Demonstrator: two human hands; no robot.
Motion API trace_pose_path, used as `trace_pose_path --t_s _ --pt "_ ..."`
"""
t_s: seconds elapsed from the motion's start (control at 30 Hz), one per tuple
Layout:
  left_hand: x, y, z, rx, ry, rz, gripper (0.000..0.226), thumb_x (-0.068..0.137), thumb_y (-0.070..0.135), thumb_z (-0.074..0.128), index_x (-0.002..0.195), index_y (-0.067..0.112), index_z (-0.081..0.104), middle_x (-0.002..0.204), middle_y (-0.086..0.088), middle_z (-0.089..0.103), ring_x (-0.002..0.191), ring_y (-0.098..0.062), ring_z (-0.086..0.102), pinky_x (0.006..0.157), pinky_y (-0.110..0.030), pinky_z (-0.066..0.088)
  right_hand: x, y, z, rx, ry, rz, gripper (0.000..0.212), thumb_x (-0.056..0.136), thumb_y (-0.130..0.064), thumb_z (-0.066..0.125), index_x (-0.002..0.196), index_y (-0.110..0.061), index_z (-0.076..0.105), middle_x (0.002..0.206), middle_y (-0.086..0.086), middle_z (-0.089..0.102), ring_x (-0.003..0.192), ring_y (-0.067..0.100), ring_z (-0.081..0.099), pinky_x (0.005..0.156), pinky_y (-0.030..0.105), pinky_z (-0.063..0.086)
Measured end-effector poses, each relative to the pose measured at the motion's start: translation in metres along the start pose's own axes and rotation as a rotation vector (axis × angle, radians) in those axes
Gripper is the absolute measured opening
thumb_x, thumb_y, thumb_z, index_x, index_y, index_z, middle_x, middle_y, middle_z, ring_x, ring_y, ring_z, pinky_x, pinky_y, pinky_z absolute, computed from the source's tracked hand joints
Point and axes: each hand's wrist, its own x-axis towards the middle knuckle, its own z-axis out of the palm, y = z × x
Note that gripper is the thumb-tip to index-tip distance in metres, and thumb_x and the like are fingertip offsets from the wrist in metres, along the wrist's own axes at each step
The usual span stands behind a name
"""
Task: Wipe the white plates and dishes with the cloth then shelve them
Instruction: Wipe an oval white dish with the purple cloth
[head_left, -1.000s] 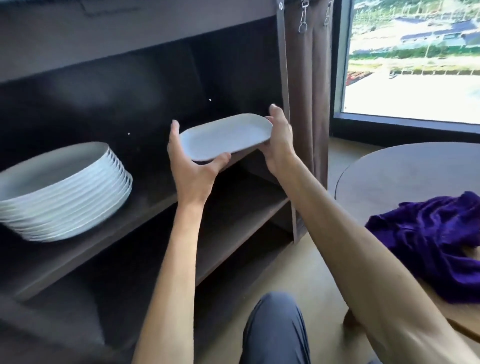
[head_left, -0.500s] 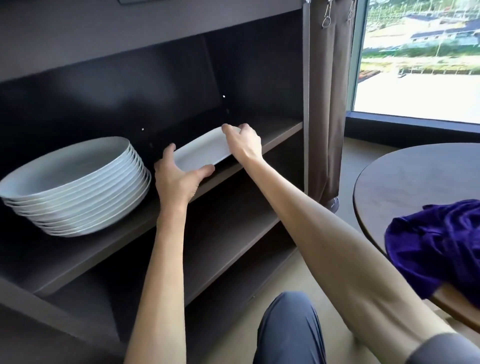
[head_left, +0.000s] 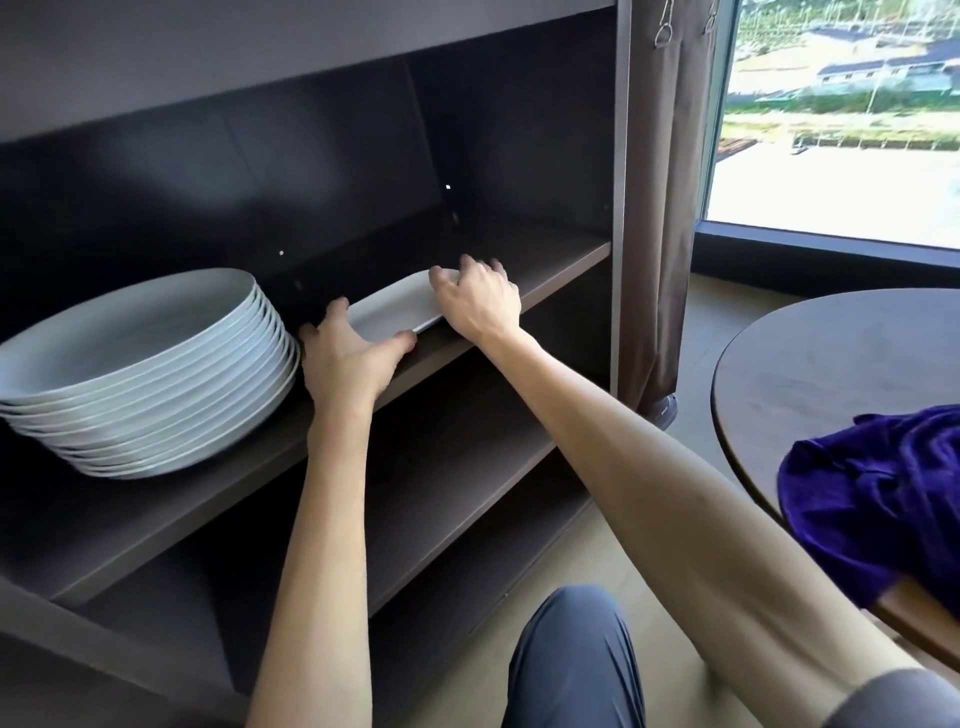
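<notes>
Both hands are setting a white oblong ceramic dish (head_left: 397, 309) onto the dark wooden shelf (head_left: 561, 270) at mid-frame, right of the stacked white round plates (head_left: 140, 364). The left hand (head_left: 348, 358) and right hand (head_left: 480, 304) are gripping its ends. Next, probably, comes letting go and fetching another dish.

**Oval dish at the shelf**

We see both hands on the white oval dish (head_left: 395, 309) on the dark shelf (head_left: 561, 262): left hand (head_left: 348, 358), right hand (head_left: 480, 304). Stacked plates (head_left: 150, 369) sit just left; purple cloth (head_left: 878, 499) drapes the desk (head_left: 810, 364).
</notes>
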Motion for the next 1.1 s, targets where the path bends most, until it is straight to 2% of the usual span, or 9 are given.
trace_pose_path --t_s 0.1,0.2,0.37,0.47,0.63,0.77,0.9,1.0,1.1 --pt "-0.009 0.002 0.003 0.094 0.058 0.072 0.087 0.08 0.042 0.083 0.155 0.024 0.042 0.163 -0.018 0.029 0.146 -0.036 0.038 0.112 -0.047 0.039 -0.01 0.01 -0.018 0.237 0.09 -0.05 0.047 0.1 -0.031 0.051 0.141 -0.007 0.053 0.141 0.012 0.057 0.137 0.025 0.044 0.109 0.034 0.035" --pt "-0.026 0.011 0.015 0.021 0.233 0.243 0.069 0.084 0.036 0.079 0.145 0.014 0.055 0.162 -0.025 0.032 0.152 -0.04 0.026 0.118 -0.052 0.032 -0.021 0.04 -0.047 0.365 0.271 -0.027 0.038 0.096 -0.022 0.058 0.131 -0.012 0.063 0.127 0.005 0.066 0.12 0.017 0.059 0.106 0.033 0.047" --pt "-0.07 0.069 0.069 -0.414 0.303 0.484 0.039 0.088 0.021 0.064 0.125 0.008 0.067 0.148 -0.013 0.052 0.14 -0.025 0.047 0.115 -0.03 0.034 -0.057 0.12 -0.106 0.183 0.446 0.058 0.022 0.095 -0.018 0.06 0.111 -0.012 0.073 0.106 0.003 0.072 0.1 0.016 0.065 0.095 0.041 0.055" --pt "-0.104 0.116 0.114 -0.529 0.129 0.56 0.031 0.087 0.014 0.065 0.118 0.01 0.069 0.132 -0.006 0.062 0.127 -0.018 0.056 0.11 -0.036 0.043 -0.086 0.17 -0.143 -0.07 0.456 0.219 0.024 0.093 -0.021 0.058 0.107 -0.013 0.075 0.105 0.007 0.073 0.098 0.024 0.065 0.096 0.044 0.053" --pt "-0.179 0.19 0.192 -0.555 -0.279 0.629 0.024 0.091 0.011 0.066 0.115 0.012 0.071 0.112 -0.004 0.07 0.099 -0.016 0.064 0.089 -0.036 0.054 -0.146 0.245 -0.226 -0.479 0.413 0.5 0.033 0.086 -0.035 0.063 0.113 -0.018 0.073 0.112 0.013 0.071 0.116 0.036 0.057 0.107 0.044 0.035" --pt "-0.241 0.246 0.247 -0.47 -0.624 0.66 0.032 0.092 0.015 0.069 0.124 0.011 0.068 0.118 -0.007 0.073 0.1 -0.019 0.068 0.089 -0.033 0.054 -0.192 0.285 -0.278 -0.552 0.377 0.6 0.029 0.079 -0.03 0.069 0.104 -0.015 0.073 0.109 0.012 0.068 0.12 0.03 0.053 0.115 0.044 0.026" --pt "-0.283 0.292 0.3 -0.374 -0.883 0.609 0.042 0.094 0.025 0.069 0.133 0.011 0.06 0.122 -0.013 0.07 0.111 -0.027 0.066 0.097 -0.037 0.052 -0.21 0.297 -0.308 -0.57 0.422 0.66 0.044 0.079 -0.032 0.07 0.119 -0.017 0.067 0.132 0.01 0.055 0.131 0.029 0.041 0.118 0.048 0.024" --pt "-0.301 0.324 0.338 -0.31 -0.987 0.531 0.057 0.097 0.032 0.066 0.146 0.01 0.047 0.142 -0.017 0.058 0.127 -0.034 0.059 0.11 -0.047 0.047 -0.226 0.311 -0.329 -0.549 0.447 0.661 0.055 0.077 -0.03 0.073 0.129 -0.016 0.06 0.137 0.008 0.048 0.132 0.027 0.039 0.11 0.038 0.036" --pt "-0.312 0.35 0.375 -0.194 -0.983 0.526 0.053 0.096 0.035 0.064 0.14 0.006 0.054 0.139 -0.017 0.06 0.128 -0.036 0.057 0.105 -0.044 0.05 -0.241 0.325 -0.34 -0.542 0.531 0.66 0.056 0.078 -0.028 0.071 0.132 -0.02 0.058 0.139 0.004 0.046 0.133 0.024 0.038 0.105 0.036 0.038"
